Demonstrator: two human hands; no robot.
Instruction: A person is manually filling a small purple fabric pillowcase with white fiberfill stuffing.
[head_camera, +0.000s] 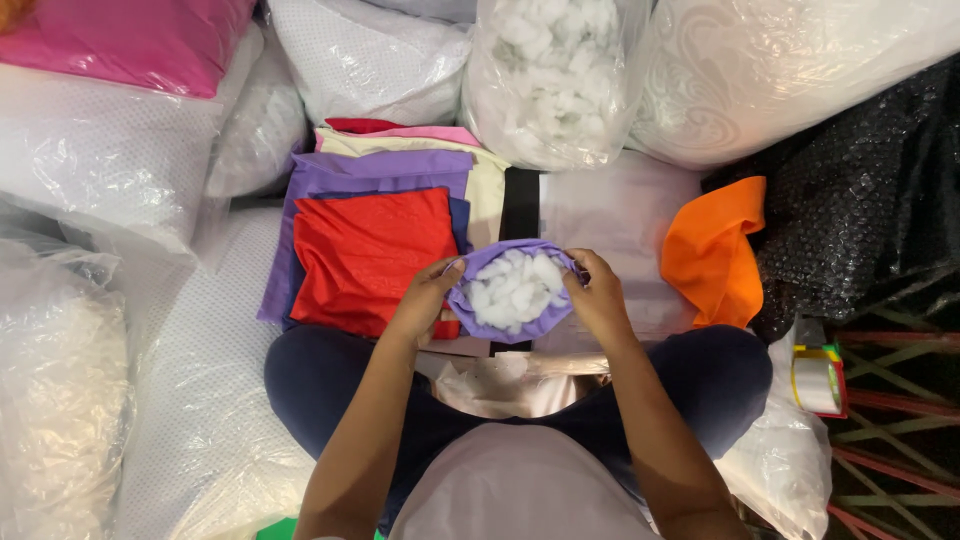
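Purple fabric cover, at centre frame, is being held open by the left hand and right hand, each gripping its rim. White stuffing is bulging above the opening, so tufts are likely spilling if either grip is slackening.

The small purple cloth cover looks matt and soft, its open mouth packed with fluffy white fibre stuffing. The flat red cloth piece on the pile shows a faint woven texture and no shine; the purple sheet under it is smooth and matt. The crumpled orange cloth looks soft and dull. The clear plastic bag of white stuffing is glossy and creased. The black bubble wrap glints, bumpy all over. The tape roll looks shiny plastic.
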